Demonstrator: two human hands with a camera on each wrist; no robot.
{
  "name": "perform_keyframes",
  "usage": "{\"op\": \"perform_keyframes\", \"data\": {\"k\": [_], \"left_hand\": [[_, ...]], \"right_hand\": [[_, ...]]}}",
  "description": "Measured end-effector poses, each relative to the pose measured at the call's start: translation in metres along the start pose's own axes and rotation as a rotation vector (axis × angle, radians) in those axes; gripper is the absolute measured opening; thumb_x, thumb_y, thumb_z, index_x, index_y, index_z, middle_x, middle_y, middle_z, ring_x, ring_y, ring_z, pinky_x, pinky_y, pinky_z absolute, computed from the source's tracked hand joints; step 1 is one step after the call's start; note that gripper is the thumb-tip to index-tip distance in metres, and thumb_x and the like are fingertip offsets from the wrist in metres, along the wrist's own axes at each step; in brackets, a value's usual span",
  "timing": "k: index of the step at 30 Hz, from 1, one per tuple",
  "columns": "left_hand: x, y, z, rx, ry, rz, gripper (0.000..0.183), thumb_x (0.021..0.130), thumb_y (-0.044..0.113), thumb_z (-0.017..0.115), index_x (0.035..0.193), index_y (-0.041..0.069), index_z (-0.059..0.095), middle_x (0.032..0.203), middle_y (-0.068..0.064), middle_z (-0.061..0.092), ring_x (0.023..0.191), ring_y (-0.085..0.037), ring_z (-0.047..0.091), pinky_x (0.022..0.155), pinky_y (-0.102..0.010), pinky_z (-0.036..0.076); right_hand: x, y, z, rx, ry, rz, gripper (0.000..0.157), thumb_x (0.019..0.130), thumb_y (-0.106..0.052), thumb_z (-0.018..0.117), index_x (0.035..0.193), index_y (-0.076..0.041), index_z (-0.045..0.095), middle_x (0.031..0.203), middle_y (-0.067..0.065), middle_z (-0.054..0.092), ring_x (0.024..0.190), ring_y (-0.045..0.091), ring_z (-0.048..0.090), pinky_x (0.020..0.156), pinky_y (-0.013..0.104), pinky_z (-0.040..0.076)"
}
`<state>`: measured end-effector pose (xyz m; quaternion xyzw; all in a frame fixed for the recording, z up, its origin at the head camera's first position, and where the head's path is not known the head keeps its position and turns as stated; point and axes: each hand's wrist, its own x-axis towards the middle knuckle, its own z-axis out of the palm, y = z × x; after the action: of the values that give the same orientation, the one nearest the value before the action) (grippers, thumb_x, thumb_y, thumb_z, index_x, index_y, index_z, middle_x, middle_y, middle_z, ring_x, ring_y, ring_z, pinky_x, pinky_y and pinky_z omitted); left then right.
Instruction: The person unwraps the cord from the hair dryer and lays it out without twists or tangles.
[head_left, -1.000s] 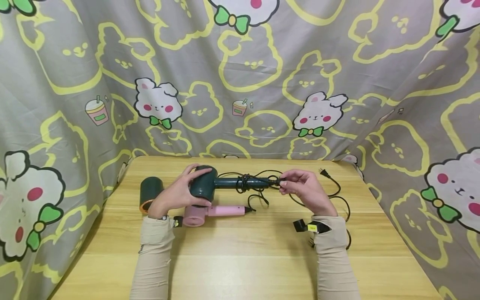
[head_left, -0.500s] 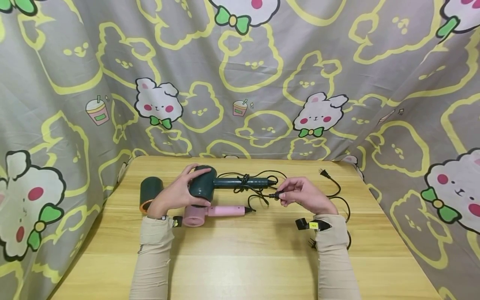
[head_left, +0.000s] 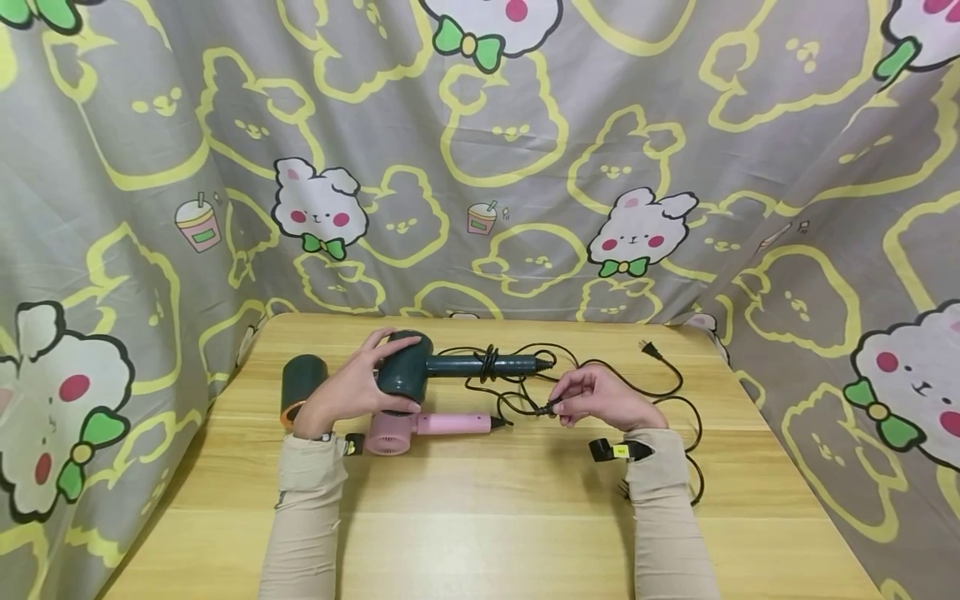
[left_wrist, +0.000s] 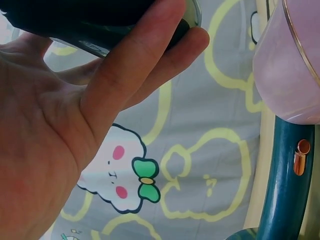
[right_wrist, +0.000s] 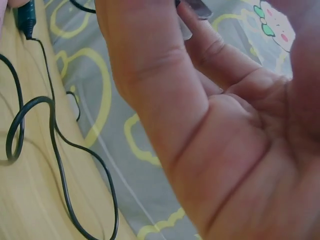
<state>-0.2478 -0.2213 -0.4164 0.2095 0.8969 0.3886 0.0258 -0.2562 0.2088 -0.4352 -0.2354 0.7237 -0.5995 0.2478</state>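
My left hand (head_left: 348, 387) grips the rounded head of a dark green hair dryer (head_left: 405, 367), whose handle points right. A black cord (head_left: 489, 363) is wound around that handle. To the right, my right hand (head_left: 600, 396) pinches a black plug (head_left: 546, 409) between thumb and fingers. In the right wrist view a flat metal prong (right_wrist: 199, 9) shows beyond the fingers, and loose loops of cord hang at the left. Just in front of the green dryer lies a pink hair dryer (head_left: 450, 423), its head partly behind the left hand.
A dark green cylinder with an orange rim (head_left: 303, 385) stands left of the left hand. Another plug (head_left: 651, 349) lies at the back right of the wooden table (head_left: 480, 517), its cord running toward the front. A patterned curtain (head_left: 510, 200) encloses the back and sides.
My right hand has come down from the handle's end toward the table's front, bringing the plug with it. Cord around the handle now sits in a tighter bunch. The left hand keeps its grip.
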Motion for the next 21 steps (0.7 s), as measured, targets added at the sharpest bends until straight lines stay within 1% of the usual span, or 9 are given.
{"op": "perform_keyframes", "data": {"k": [4,6,11,14,15,18,21], "left_hand": [[-0.001,0.000,0.000,-0.004,0.005,0.003,0.102,0.064,0.046,0.098,0.152,0.042,0.048,0.167,-0.015,0.022,0.133,-0.047,0.052,0.098,-0.058,0.054],[-0.001,0.000,-0.001,-0.004,0.007,0.010,0.102,0.064,0.047,0.099,0.152,0.042,0.048,0.167,-0.014,0.023,0.133,-0.046,0.053,0.098,-0.057,0.054],[-0.002,0.000,-0.001,-0.005,0.009,0.021,0.102,0.064,0.046,0.099,0.152,0.041,0.048,0.167,-0.014,0.024,0.132,-0.045,0.054,0.097,-0.057,0.055],[-0.002,0.002,-0.001,-0.011,0.007,0.024,0.102,0.064,0.045,0.099,0.152,0.040,0.048,0.167,-0.015,0.024,0.131,-0.046,0.054,0.097,-0.057,0.055],[-0.002,0.003,-0.001,-0.012,0.005,0.026,0.102,0.064,0.045,0.099,0.153,0.039,0.048,0.167,-0.016,0.024,0.131,-0.046,0.053,0.097,-0.058,0.055],[-0.003,0.005,-0.001,-0.015,0.002,0.024,0.102,0.064,0.045,0.099,0.153,0.039,0.048,0.167,-0.016,0.023,0.132,-0.047,0.053,0.097,-0.058,0.054],[-0.003,0.006,-0.001,-0.007,-0.001,0.024,0.102,0.064,0.046,0.098,0.153,0.039,0.048,0.167,-0.015,0.023,0.133,-0.047,0.052,0.098,-0.059,0.053]], "right_hand": [[0.001,0.003,0.000,-0.016,0.013,0.016,0.027,0.091,-0.002,0.074,0.110,0.015,0.066,0.090,0.012,0.078,0.075,0.020,0.076,0.074,0.047,0.063],[0.002,0.005,0.000,-0.018,0.014,0.025,0.027,0.091,-0.002,0.074,0.111,0.015,0.066,0.089,0.006,0.078,0.075,0.020,0.076,0.074,0.046,0.064],[0.006,0.011,-0.001,-0.027,0.027,0.070,0.026,0.091,-0.001,0.072,0.113,0.014,0.066,0.092,0.007,0.078,0.080,0.026,0.076,0.077,0.047,0.063],[0.008,0.013,-0.002,-0.041,0.046,0.111,0.032,0.093,-0.003,0.071,0.118,0.015,0.065,0.098,0.011,0.078,0.084,0.028,0.077,0.080,0.049,0.063],[0.009,0.014,-0.002,-0.045,0.054,0.123,0.034,0.093,-0.004,0.071,0.120,0.016,0.064,0.100,0.014,0.078,0.086,0.028,0.077,0.081,0.048,0.063],[0.011,0.017,-0.002,-0.049,0.075,0.152,0.038,0.095,-0.005,0.071,0.123,0.018,0.062,0.106,0.024,0.076,0.088,0.027,0.077,0.082,0.044,0.063],[0.012,0.019,-0.003,-0.046,0.103,0.168,0.039,0.094,-0.007,0.072,0.123,0.018,0.063,0.108,0.033,0.073,0.088,0.027,0.077,0.083,0.043,0.063]]}}
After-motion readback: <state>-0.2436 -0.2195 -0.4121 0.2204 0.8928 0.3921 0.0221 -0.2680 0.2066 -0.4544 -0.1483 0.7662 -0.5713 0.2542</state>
